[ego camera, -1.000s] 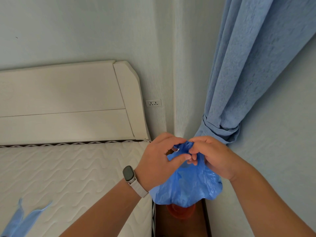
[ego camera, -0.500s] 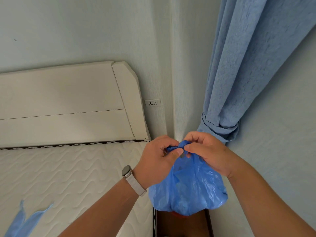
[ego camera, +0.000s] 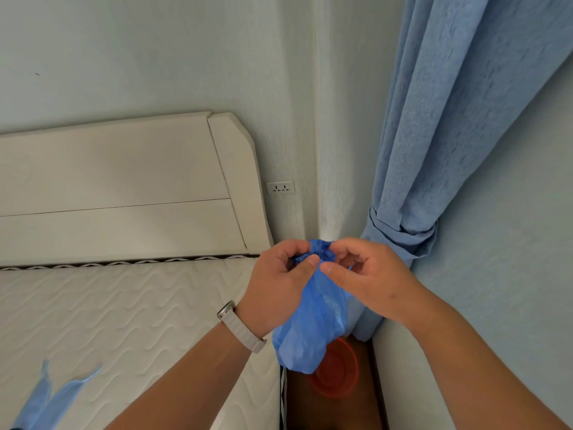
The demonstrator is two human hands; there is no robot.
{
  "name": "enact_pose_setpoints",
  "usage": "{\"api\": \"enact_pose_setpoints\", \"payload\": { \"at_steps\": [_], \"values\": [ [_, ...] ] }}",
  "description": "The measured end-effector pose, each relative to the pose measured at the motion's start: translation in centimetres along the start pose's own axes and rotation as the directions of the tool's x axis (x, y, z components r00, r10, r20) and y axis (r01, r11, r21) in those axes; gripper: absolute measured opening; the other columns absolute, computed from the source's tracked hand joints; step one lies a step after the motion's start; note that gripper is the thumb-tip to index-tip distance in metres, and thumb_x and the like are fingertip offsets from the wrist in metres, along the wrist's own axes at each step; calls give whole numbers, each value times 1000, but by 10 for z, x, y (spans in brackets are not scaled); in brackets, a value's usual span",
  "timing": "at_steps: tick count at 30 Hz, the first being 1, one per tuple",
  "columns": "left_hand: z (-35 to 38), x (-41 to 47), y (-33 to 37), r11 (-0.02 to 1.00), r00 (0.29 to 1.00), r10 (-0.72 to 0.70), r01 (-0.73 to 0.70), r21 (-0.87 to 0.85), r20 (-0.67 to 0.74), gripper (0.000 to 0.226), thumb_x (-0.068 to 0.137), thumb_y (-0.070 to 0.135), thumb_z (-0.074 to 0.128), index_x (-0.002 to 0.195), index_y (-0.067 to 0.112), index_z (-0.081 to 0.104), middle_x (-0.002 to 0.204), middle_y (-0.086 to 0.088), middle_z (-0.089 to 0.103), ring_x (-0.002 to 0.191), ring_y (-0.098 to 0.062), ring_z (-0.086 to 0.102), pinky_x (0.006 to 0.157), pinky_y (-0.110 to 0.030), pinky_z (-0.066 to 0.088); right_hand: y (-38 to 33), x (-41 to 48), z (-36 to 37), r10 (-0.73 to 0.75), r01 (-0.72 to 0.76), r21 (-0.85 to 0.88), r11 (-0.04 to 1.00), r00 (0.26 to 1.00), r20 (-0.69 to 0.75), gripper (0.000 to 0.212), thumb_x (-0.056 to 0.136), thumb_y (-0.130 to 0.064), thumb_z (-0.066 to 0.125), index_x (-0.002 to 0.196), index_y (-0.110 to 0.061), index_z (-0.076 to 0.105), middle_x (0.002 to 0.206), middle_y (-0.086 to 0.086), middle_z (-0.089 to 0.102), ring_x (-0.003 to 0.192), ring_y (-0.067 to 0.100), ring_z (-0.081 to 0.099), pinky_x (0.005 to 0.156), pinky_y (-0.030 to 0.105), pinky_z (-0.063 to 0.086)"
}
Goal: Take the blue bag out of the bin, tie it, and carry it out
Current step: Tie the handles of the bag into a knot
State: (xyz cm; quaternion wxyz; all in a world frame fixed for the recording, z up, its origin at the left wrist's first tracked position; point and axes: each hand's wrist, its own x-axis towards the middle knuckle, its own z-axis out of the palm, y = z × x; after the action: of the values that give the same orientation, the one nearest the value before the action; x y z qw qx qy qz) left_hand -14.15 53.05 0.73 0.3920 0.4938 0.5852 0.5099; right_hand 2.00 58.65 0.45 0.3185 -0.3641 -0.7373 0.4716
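Note:
The blue bag (ego camera: 310, 324) hangs in the air, clear of the red bin (ego camera: 336, 372) that stands on the brown floor below it. Its gathered neck is bunched into a small knot-like lump at the top. My left hand (ego camera: 279, 283), with a watch on the wrist, grips the bag's neck from the left, thumb pressed against the plastic. My right hand (ego camera: 366, 274) pinches the neck from the right, thumb almost touching the left thumb. The bag's lower part hides part of the bin's rim.
A bare quilted mattress (ego camera: 108, 321) and a cream headboard (ego camera: 124, 187) fill the left. A second light-blue plastic bag (ego camera: 46, 395) lies flat on the mattress at lower left. A tied-back blue curtain (ego camera: 434, 150) hangs at the right, and a wall socket (ego camera: 280, 187) sits near the corner.
The bag has narrowed and swung slightly left, uncovering the red bin beneath. My hands have shifted their grip on the neck, which is now bunched tighter between the thumbs.

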Motion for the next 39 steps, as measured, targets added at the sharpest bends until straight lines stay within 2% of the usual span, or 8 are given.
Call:
{"api": "enact_pose_setpoints", "payload": {
  "at_steps": [5, 10, 15, 18, 20, 27, 33, 39],
  "values": [
    [-1, 4, 8, 998, 996, -35, 40, -58, 84, 23, 79, 15, 58, 94, 0, 67, 81, -12, 62, 76, -16, 55, 74, -29, 45, -3, 2, -1, -17, 17, -1, 1000, 996, -87, 12, 87, -19, 66, 79, -28, 65, 68, 2, 64, 61, 21, 57, 62, 39, 49],
    [-2, 9, 18, 991, 996, -62, 70, -118, 70, 23, 90, -8, 45, 96, -4, 67, 88, -16, 63, 81, -20, 56, 77, -28, 46, -6, 4, -2, 7, 8, 75, 997, 980, -200, 15, 90, -17, 62, 75, -22, 64, 69, 15, 64, 66, 35, 59, 66, 51, 51],
    [-3, 4, 14, 980, 989, 87, -106, 169, 118, 30, 91, 6, 51, 107, 24, 69, 95, -10, 65, 85, -20, 60, 77, -23, 47, -7, 4, -4, 29, -20, 44, 999, 976, -214, 19, 91, -20, 60, 72, -18, 60, 68, 23, 61, 61, 36, 55, 59, 47, 48],
    [-7, 1, 10, 958, 986, 115, -143, 249, 122, 23, 85, 18, 60, 96, 38, 64, 89, -1, 67, 81, -13, 62, 77, -25, 50, -7, 3, -4, 36, -30, 33, 999, 978, -207, 20, 91, -20, 60, 72, -14, 59, 68, 26, 59, 56, 31, 51, 54, 44, 46],
    [-9, 0, 11, 963, 991, 106, -123, 240, 81, 14, 81, 21, 65, 85, 34, 64, 79, -3, 67, 72, -13, 61, 69, -26, 50, -8, 3, -4, 48, -41, 39, 998, 978, -203, 19, 91, -20, 59, 73, -13, 59, 69, 25, 59, 57, 26, 51, 54, 43, 46],
    [-3, -1, 18, 994, 997, 78, -79, -76, -16, 7, 80, 10, 70, 79, 17, 69, 69, -3, 64, 64, -15, 55, 61, -25, 47, -10, 1, -5, 22, -5, 85, 996, 980, -197, 18, 91, -18, 59, 73, -20, 60, 69, 23, 60, 59, 28, 53, 58, 46, 48],
    [7, -3, 23, 865, 997, -74, 74, -496, 21, 5, 77, 14, 70, 81, 11, 70, 72, -5, 69, 69, -19, 62, 67, -29, 53, -12, 2, -3, 42, -3, 217, 976, 984, -174, 19, 91, -11, 59, 73, -15, 61, 60, 8, 59, 53, 14, 53, 55, 36, 46],
    [6, -1, 19, 794, 991, -124, 131, -594, 52, 16, 80, 15, 61, 88, 2, 64, 80, -11, 68, 73, -22, 64, 67, -32, 55, -11, 3, -3, 89, -16, 333, 943, 975, -206, 25, 92, -7, 57, 69, -16, 61, 56, -3, 57, 49, 12, 49, 50, 22, 44]
  ]
}}
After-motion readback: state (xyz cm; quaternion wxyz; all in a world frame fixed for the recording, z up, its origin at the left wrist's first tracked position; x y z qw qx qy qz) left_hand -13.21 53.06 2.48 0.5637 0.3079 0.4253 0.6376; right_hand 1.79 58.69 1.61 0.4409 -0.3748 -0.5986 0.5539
